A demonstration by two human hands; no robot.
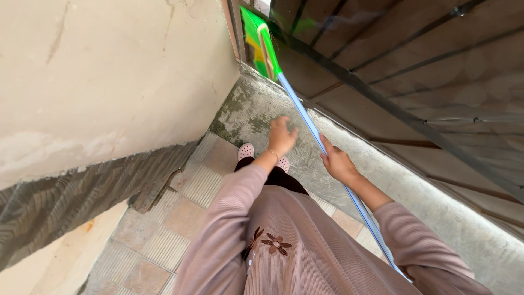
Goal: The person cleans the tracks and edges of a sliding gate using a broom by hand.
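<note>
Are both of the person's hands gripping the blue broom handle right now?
No, only the right hand grips the blue broom handle; the left hand is raised beside it, off the handle.

Left arm: mine, reaching forward and down, elbow bent, sleeve to the wrist. Left hand (282, 135): blurred, fingers loosely curled, palm down, holding nothing. Right arm: mine, extended forward from the lower right, sleeve pushed up the forearm. Right hand (337, 163): my grip closed, fingers wrapped round, thumb on top, knuckles facing up.
</note>
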